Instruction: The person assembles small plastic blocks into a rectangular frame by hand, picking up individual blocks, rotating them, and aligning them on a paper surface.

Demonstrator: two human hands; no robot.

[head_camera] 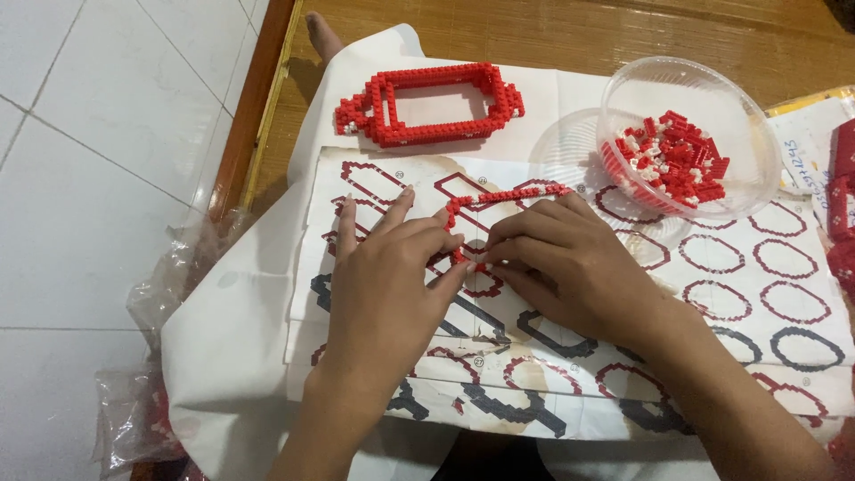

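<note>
A thin, partly built outline of small red bricks (pixel 508 195) lies on a printed instruction sheet (pixel 766 294) covered in red and black ring diagrams. My left hand (pixel 387 276) rests on the sheet with its thumb and forefinger pinching the outline's lower left corner. My right hand (pixel 570 263) meets it there, fingertips pressing on the same corner of the brick outline. A finished red brick frame (pixel 427 104) with side handles lies farther back on white paper.
A clear plastic bowl (pixel 686 98) holding several loose red and white bricks stands at the back right, beside a clear lid (pixel 561 147). Wooden flooring (pixel 570 31) lies behind, white tiles (pixel 98 160) to the left, crumpled plastic bags (pixel 160 285) at the lower left.
</note>
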